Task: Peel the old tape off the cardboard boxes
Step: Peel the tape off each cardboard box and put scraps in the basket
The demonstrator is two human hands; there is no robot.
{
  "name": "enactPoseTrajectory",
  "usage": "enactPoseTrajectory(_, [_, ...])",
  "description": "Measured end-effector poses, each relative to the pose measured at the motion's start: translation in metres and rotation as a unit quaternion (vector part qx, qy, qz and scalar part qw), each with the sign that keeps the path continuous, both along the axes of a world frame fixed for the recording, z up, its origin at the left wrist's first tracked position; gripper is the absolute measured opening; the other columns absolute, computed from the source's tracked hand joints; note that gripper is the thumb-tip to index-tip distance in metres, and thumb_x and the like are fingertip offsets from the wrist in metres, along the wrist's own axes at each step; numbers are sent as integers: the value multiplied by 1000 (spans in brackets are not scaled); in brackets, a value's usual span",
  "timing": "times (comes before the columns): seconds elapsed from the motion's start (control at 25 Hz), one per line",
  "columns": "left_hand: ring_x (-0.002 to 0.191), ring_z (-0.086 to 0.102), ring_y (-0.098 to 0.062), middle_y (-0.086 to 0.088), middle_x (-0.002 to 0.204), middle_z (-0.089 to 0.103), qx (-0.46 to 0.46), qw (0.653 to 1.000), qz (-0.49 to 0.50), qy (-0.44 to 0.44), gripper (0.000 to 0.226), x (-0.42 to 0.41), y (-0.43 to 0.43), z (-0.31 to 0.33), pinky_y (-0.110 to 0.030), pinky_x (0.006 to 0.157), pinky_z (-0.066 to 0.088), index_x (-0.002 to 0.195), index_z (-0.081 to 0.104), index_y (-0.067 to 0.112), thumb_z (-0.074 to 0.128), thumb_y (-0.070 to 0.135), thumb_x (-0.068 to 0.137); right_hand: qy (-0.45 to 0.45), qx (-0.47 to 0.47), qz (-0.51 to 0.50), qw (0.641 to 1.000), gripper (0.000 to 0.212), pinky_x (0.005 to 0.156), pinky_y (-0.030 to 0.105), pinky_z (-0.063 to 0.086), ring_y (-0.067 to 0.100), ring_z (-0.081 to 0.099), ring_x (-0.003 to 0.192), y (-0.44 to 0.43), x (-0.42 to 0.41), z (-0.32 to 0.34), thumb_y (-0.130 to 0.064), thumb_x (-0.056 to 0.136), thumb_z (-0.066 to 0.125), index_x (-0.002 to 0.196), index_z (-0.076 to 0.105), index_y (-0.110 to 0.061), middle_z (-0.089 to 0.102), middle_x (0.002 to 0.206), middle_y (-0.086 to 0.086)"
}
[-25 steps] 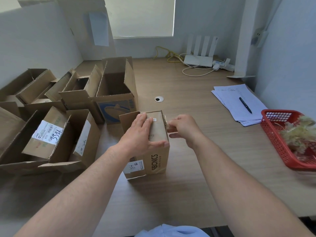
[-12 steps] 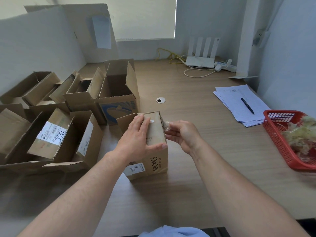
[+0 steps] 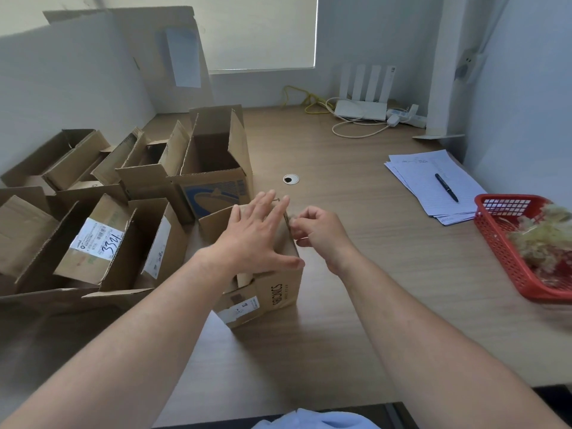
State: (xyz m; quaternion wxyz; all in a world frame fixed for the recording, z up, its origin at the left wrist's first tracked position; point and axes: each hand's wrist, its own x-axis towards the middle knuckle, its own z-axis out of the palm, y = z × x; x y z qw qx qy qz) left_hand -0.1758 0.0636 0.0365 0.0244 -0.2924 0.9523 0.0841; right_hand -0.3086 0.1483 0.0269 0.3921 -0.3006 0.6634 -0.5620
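The left hand (image 3: 257,239) lies spread over the small cardboard box (image 3: 280,294) and hides most of its top. The right hand (image 3: 322,233) pinches a tiny pale scrap (image 3: 292,217) at the box's top edge, too blurred to identify. The print on the box's label (image 3: 240,308) is too small to read. The red basket (image 3: 507,264) runs off the right edge, its pale contents blurred.

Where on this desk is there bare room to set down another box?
Free: the bare wood between the small box and the papers and red basket; also the stretch from the cable hole back to the router. Crowded: the left side, packed with open boxes.
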Motion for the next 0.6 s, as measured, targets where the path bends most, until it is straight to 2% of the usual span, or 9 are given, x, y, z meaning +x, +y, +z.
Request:
enactPoseTrajectory(0.08, [147,-13,-19,0,161,-8,-2,1000,-10,-25,110,-7,-3,2,-53,117,-3,152,-6,32,48,82,70,-8,4,-7,1000,25,62,32,45,19,51,62,1,1,0,-3,83,57,63,47,-14,54,62,4])
enactPoseTrajectory(0.16, [147,-7,-20,1,161,0,-20,999,-9,-37,102,-11,-2,-2,-53,117,2,152,7,32,45,82,72,-44,7,-24,999,26,61,33,46,20,51,57,3,1,-5,-1,83,54,63,45,-14,53,61,6])
enactPoseTrajectory(0.32, [147,3,-20,1,160,9,-47,999,9,3,94,-9,1,-13,-52,118,8,147,26,30,41,84,71,-170,16,-80,982,20,56,30,50,22,56,52,4,3,-10,0,85,47,68,47,-11,56,64,10])
enactPoseTrajectory(0.52, [148,3,-17,3,160,12,-18,999,19,25,100,-3,-1,-15,-50,118,16,144,30,31,36,89,63,-273,20,-154,949,17,52,32,54,22,59,50,2,12,-16,2,83,46,71,57,-2,58,55,9])
enactPoseTrajectory(0.6, [148,3,-16,3,160,12,-7,999,23,32,98,-4,-1,-16,-48,118,18,144,30,31,40,88,64,-299,18,-182,937,17,53,35,53,23,58,50,1,14,-17,2,84,46,72,57,-2,57,54,8])
